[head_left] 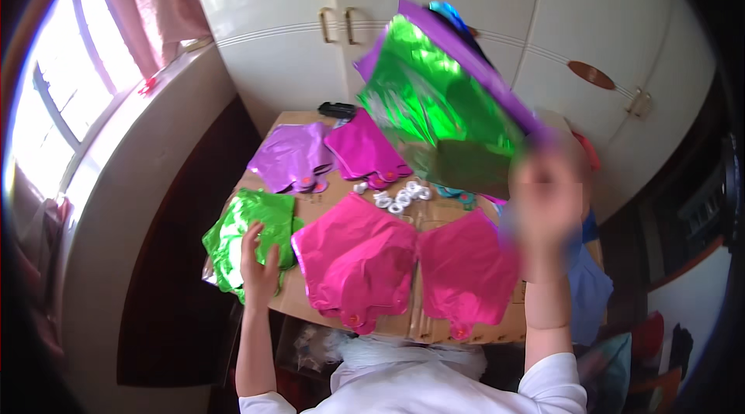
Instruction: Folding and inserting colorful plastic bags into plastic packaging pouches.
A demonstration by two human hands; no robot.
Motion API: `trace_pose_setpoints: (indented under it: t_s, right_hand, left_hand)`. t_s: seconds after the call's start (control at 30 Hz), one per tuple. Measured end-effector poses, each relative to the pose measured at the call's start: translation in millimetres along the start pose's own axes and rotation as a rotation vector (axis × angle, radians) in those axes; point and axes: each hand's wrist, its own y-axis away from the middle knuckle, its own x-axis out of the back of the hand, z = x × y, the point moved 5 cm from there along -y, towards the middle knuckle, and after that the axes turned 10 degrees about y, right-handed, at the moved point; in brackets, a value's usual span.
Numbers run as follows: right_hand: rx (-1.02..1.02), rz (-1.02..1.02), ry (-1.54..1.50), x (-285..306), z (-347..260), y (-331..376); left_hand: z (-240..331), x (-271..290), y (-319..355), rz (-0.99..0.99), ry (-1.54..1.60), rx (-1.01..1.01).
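My right hand (549,200), smeared by motion, is raised at the right and grips the corner of a large shiny green foil bag (434,88) with purple edges. The bag hangs tilted above the far part of the table and hides what lies behind it. My left hand (260,268) is empty, its fingers apart, over the near edge of a crumpled green foil piece (237,239). Two pink foil pieces, one in the middle (361,259) and one to its right (469,270), lie flat before me, with rounded tabs toward me.
On the cardboard-covered table (310,301) lie a lilac foil piece (291,154), a magenta one (369,148) and several small white rings (402,198). A black object (337,110) sits at the back edge. Light cabinets (272,41) stand behind; a window (77,57) is at left.
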Motion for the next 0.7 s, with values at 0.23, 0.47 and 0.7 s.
trace_pose_setpoints:
  t_s: [0.23,0.47,0.7]
  right_hand:
    - [0.542,-0.536,0.211,59.3,-68.5,114.3]
    - [0.306,-0.726,0.196,42.2,-46.1,253.1]
    - [0.066,-0.744,-0.054,57.8,-49.6,234.4]
  left_hand:
    - [92.4,-172.8,68.1,-0.695,1.454,0.595]
    - [35.5,-242.3,110.0,-0.670,0.971,0.938]
    - [30.3,-242.4,96.4,-0.658,0.835,0.547]
